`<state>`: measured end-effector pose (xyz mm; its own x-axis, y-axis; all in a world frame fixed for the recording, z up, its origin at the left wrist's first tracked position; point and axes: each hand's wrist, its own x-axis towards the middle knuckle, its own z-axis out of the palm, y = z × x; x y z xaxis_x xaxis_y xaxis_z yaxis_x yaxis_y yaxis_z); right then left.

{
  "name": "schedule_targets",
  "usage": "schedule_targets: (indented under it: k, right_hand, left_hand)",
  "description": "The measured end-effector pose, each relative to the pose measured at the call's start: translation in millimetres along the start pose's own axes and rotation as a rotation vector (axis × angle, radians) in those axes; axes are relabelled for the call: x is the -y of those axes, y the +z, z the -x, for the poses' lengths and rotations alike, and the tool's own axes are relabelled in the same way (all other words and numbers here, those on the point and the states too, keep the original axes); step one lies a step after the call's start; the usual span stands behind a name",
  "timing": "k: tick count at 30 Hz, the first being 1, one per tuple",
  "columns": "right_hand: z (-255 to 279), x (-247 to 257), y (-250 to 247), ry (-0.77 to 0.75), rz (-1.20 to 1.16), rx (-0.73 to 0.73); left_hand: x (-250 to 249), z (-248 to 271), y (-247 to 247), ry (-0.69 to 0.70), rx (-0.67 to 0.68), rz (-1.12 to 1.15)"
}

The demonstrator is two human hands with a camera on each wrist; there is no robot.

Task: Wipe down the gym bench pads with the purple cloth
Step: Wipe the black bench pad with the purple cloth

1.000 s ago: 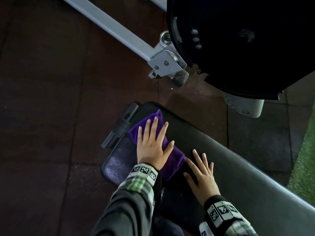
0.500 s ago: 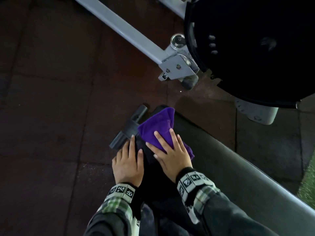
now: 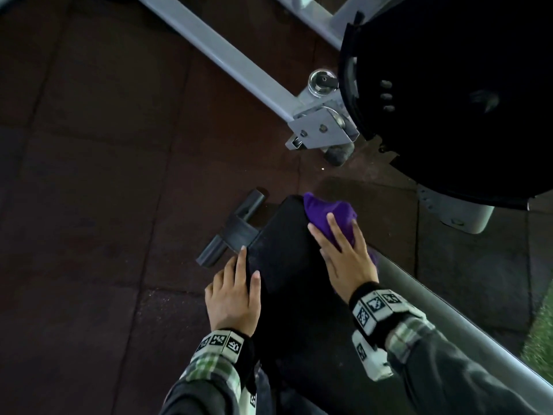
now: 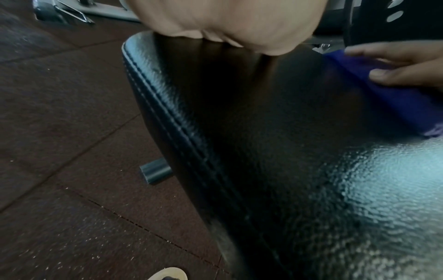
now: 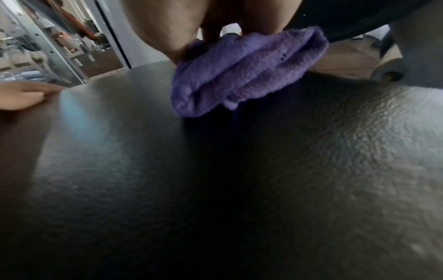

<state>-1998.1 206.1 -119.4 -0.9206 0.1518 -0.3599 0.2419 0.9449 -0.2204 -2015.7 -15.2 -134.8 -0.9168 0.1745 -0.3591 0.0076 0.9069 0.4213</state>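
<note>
Two hands on the black bench pad (image 3: 287, 244), head view. Right hand (image 3: 347, 259) at about 1 o'clock from frame centre, fingers straight and spread, palm pressing flat on the purple cloth (image 3: 326, 214); no curl round it. Cloth bunched and folded, sitting at the far end of the pad on its right corner, part of it spilling past the pad edge toward 2 o'clock. Right wrist view: cloth (image 5: 242, 73) folded in thick layers under the palm, touching the pad surface (image 5: 215, 170). Left hand (image 3: 233, 298) at about 7 o'clock from the cloth, fingers straight, laid along the pad's left edge, holding nothing; index tip near the pad's far left corner. Left wrist view: heel of left hand (image 4: 227, 24) resting on the pad (image 4: 263, 151), stitched seam along the pad's edge, right hand's fingers (image 4: 402, 75) on the cloth (image 4: 388, 94) at 2 o'clock. Hands apart, bare pad between them. Dark frame bar (image 3: 233, 229) sticks out under the pad's far left corner at 10 o'clock. Grey metal beam (image 3: 227, 55) runs diagonally at 12 o'clock; large black weight plate (image 3: 463, 94) at 1–2 o'clock. Dark rubber floor tiles (image 3: 89, 205) at 9 o'clock. Marker bands on both wrists, plaid cuffs under grey sleeves.
</note>
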Motion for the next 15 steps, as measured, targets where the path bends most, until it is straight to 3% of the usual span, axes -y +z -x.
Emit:
schedule_targets:
  k: [3,6,9,12,15]
  right_hand:
    - [-22,10,-7,-0.034,-0.003,-0.023]
    - [-50,10,-15,0.123,-0.071,-0.035]
    - [-59,-4,-20,0.196,-0.188,0.064]
    - [-39,-35,-21,0.272,-0.358,0.140]
    - [5,-79,-20,0.420,-0.353,0.181]
  left_hand:
    - [0,0,-1,-0.016,-0.001,0.011]
    - [0,0,-2,-0.024,0.015,0.006]
    - [0,0,-3,-0.030,0.033,0.008]
    - [0,0,-2,-0.034,0.043,0.007]
    - [0,1,0,-0.036,0.044,0.007]
